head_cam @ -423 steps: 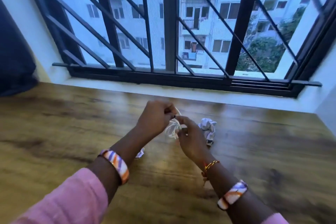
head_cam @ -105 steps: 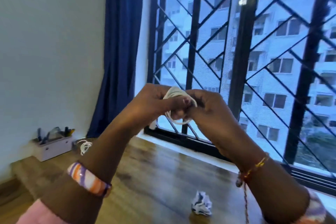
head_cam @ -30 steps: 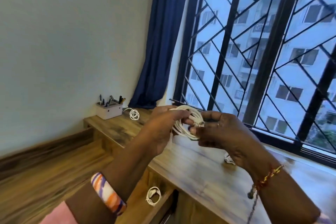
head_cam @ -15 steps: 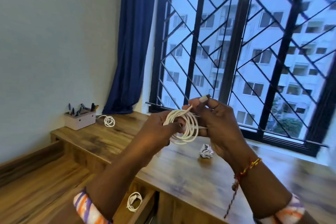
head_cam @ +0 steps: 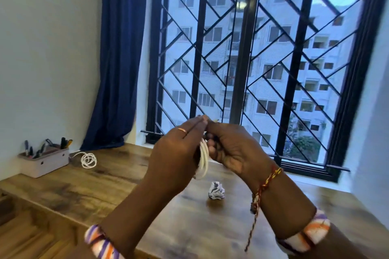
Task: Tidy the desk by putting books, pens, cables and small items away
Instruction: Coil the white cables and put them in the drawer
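While both hands work at the centre of the frame, the left hand [head_cam: 179, 151] holds the white cable coil [head_cam: 203, 159] edge-on with fairly straight fingers against its loops, and the right hand [head_cam: 229, 149] curls its fingers at the coil's top, probably tucking the loose end so the bundle stays wound. The two hands touch above the bench [head_cam: 105, 185], with the coil raised between them and clear of the wood. A crumpled paper ball [head_cam: 216, 191] sits on the bench just below. At the left edge, a pen holder [head_cam: 45, 161] stands against the wall with a second coiled cable [head_cam: 88, 160] beside it, likely where this coil belongs.
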Demonstrator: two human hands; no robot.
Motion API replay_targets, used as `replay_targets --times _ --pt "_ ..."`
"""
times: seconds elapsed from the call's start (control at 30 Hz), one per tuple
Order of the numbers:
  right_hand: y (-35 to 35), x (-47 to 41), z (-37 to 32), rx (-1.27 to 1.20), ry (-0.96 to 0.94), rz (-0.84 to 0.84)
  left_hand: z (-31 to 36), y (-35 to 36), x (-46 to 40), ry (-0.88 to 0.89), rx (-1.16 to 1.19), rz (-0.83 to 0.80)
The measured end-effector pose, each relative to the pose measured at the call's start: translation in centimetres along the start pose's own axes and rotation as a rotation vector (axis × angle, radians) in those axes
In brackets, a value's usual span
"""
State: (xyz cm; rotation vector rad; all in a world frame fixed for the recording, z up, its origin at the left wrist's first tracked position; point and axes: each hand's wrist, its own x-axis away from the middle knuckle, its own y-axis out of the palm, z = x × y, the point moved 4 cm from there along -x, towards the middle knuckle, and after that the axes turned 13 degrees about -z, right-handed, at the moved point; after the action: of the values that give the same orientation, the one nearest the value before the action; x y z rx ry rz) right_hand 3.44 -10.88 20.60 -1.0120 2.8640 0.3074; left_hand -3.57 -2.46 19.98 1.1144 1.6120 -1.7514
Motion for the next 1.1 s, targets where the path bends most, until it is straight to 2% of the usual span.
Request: replay_targets --times 0.07,0.2,0.27,0.37,0.53,0.77,0.93,1.1 --pt "-1.4 -0.7 -0.2 0.098 0.025 -0.011 -0.7 1.4 -1.7 -0.066 -0.021 -0.026" --pt "-3.7 -2.5 0.1 0.253 -0.075 -0.13 -1.5 4.5 -6.0 -0.276 -0.062 -0.264" --pt "-4.9 -3.5 -0.2 0.322 -0.179 -0.111 -1.3 6.2 -8.0 -0.319 -0.053 -0.253" --pt "-7.5 -5.0 -1.3 0.411 -0.315 -0.031 -1.0 8.7 -10.8 -0.31 -0.059 -0.22" --pt "-12.5 -8.2 -3.0 0.811 -0.484 0.172 0.1 13.1 -15.1 -0.237 -0.111 -0.311" --pt "-20.2 -10.2 -2.6 1.211 -0.407 0.412 2.9 19.0 -17.4 -0.123 0.013 -0.325" --pt "-22.4 -11.9 -1.8 1.228 -0.198 0.31 2.1 21.1 -17.8 -0.14 0.16 -0.339" --pt "-23.7 -13.4 -1.2 0.678 -0.079 0.177 0.1 23.1 -18.2 -0.153 0.209 -0.503"
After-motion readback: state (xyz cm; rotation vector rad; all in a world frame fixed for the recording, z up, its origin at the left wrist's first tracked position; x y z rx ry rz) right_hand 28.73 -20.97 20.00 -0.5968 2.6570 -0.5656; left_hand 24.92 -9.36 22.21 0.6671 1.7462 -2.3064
